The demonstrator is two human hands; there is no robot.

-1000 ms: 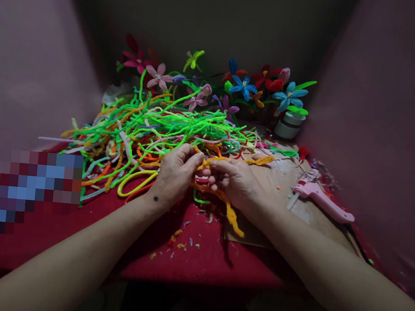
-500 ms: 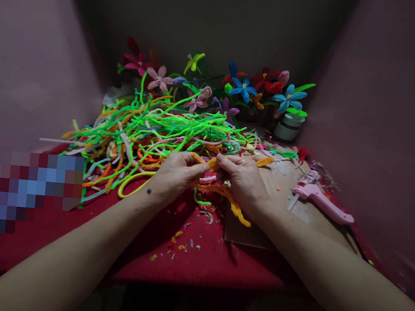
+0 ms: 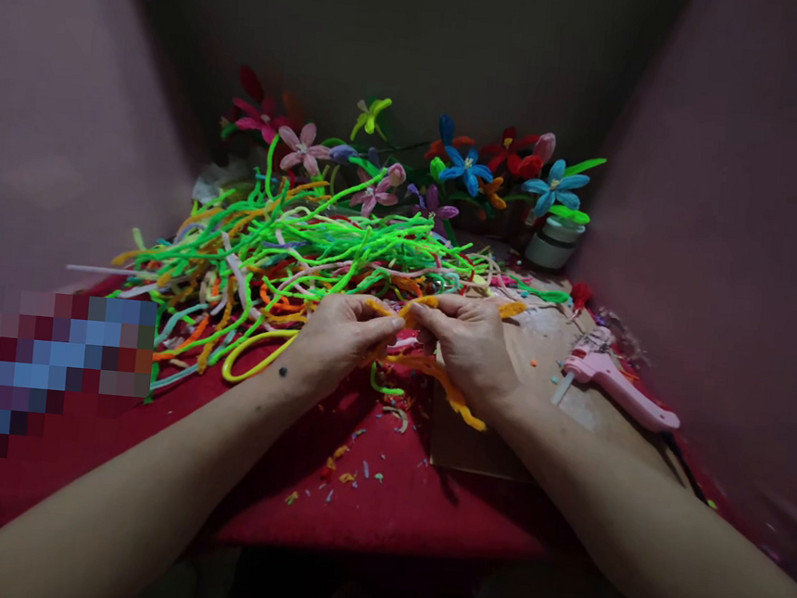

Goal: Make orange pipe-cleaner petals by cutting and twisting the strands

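Both my hands pinch orange pipe cleaners in front of the pile. Thumb and fingers of my left hand are closed on an orange length, close to the other hand. My right hand grips it too, fingertips almost meeting the left thumb. One orange end sticks out past the right knuckles; other orange strands hang beneath the hands toward the right wrist. How the strands join between the fingertips is hidden. A heap of mostly green pipe cleaners lies just beyond.
Pipe-cleaner flowers stand along the back, with a white jar at right. A pink glue gun rests on a cardboard sheet. Small scraps dot the red tablecloth. A pixelated patch covers the left side.
My hands stay almost in place, still pinching the orange pipe cleaners, with the right fingers shifted slightly left. The lower orange strands sway a little to the right.
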